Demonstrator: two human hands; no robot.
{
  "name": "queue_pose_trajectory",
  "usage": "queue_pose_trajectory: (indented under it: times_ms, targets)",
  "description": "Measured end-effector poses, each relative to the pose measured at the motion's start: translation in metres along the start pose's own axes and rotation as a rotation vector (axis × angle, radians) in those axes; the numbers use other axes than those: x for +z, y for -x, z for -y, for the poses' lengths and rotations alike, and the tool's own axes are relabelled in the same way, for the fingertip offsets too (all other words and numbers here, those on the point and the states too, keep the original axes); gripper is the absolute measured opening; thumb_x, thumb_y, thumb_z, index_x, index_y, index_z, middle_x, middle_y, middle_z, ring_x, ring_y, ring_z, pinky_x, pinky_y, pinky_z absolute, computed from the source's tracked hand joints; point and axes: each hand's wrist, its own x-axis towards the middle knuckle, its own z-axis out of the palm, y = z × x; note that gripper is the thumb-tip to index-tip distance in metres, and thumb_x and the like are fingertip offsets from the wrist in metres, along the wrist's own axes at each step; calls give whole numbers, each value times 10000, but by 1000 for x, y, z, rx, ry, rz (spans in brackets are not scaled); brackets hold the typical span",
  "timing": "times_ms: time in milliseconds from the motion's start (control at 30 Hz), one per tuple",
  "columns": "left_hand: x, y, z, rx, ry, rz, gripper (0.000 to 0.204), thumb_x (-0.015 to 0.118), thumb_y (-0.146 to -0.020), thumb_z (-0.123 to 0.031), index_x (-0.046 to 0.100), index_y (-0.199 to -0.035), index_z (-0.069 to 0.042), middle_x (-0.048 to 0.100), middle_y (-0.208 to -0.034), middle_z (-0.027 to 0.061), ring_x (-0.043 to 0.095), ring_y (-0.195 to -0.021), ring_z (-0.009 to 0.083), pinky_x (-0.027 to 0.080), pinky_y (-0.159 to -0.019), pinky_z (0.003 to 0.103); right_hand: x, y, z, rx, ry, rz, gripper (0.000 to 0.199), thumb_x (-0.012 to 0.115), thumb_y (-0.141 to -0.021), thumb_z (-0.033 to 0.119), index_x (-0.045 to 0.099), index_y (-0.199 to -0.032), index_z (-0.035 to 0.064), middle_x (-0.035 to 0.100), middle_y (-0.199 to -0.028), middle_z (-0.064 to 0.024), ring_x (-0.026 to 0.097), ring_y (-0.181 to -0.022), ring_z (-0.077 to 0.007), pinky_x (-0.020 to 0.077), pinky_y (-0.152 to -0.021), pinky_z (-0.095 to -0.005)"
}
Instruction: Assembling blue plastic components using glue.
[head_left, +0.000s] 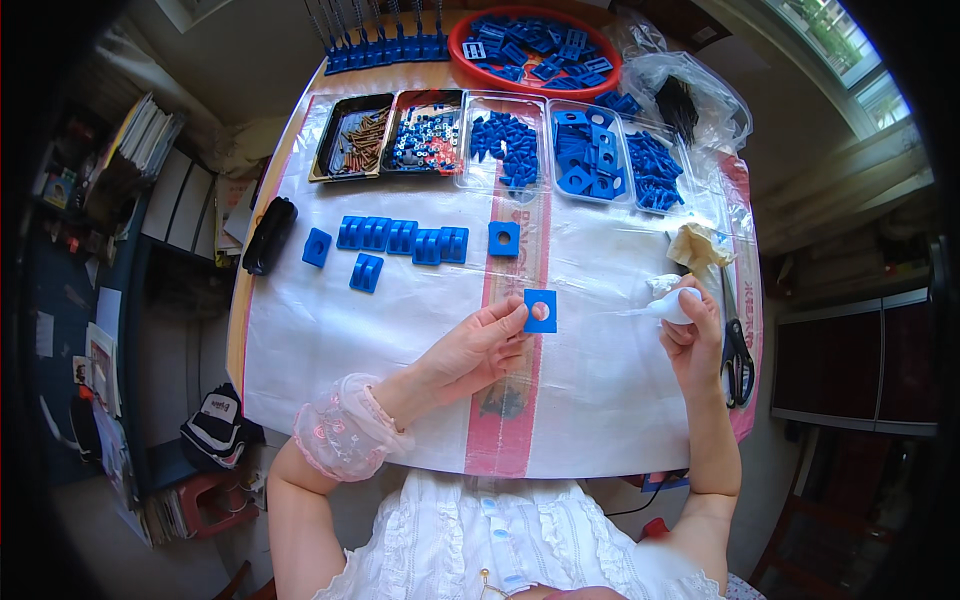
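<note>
Between the thumb and fingers of my left hand [487, 345] is a flat blue square plate [541, 323] with a round hole, held up over the middle of the table. My right hand [695, 335] grips a small white squeeze bottle [674, 307], its thin nozzle pointing left toward the plate but apart from it. Beyond the plate lies a blue square piece with a hole [503, 239]. To its left sit several ridged blue pieces [402, 238], one nearer [365, 273], and a separate blue piece [317, 247].
Across the back stand trays of screws [365, 140], small metal and red parts [428, 132] and blue parts [505, 140]. Behind them is a red basin [612, 80] of blue pieces. Black scissors [738, 365] lie at right, a black case [270, 236] at left.
</note>
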Motion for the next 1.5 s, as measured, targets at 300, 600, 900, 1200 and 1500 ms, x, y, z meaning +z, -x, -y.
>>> queue_pose_trajectory:
  times_ms: [300, 600, 900, 1200, 1500]
  targets:
    - [-1, 0, -1, 0, 49, 1, 164, 575, -996, -271, 602, -1080, -133, 648, -1026, -50, 406, -659, 9, 368, -565, 160, -5, -2, 3, 3, 47, 36, 170, 635, -908, 177, 503, -821, 113, 357, -590, 91, 268, -444, 25, 166, -392, -166]
    - [2, 1, -2, -4, 53, -8, 162, 579, -994, -274, 602, -1077, -138, 647, -1032, -54, 405, -667, 7, 373, -573, 157, -3, -2, 1, 18, 55, 23, 174, 639, -904, 172, 505, -806, 119, 376, -594, 85, 268, -447, 29, 174, -398, -161]
    - [1, 1, -1, -1, 50, 15, 168, 574, -996, -268, 601, -1086, -130, 635, -1039, -57, 404, -662, 5, 386, -582, 151, -1, -2, 0, 11, 43, 32, 171, 637, -907, 160, 505, -808, 113, 380, -594, 81, 267, -445, 25, 176, -397, -164]
    - [2, 2, -2, 3, 11, -7, 212, 574, -996, -293, 581, -1138, -136, 548, -918, -70, 363, -688, 57, 343, -624, 207, -1, -1, 1, 1, 44, 24, 178, 646, -908, 197, 510, -827, 115, 365, -598, 86, 270, -452, 24, 174, -397, -162]
    - [-1, 2, -2, -6, 13, 2, 206, 564, -1002, -289, 581, -1139, -135, 541, -909, -67, 371, -693, 57, 358, -637, 204, -2, -3, 1, 51, -43, -24, 171, 646, -918, 230, 523, -872, 121, 331, -594, 92, 261, -449, 19, 169, -396, -171]
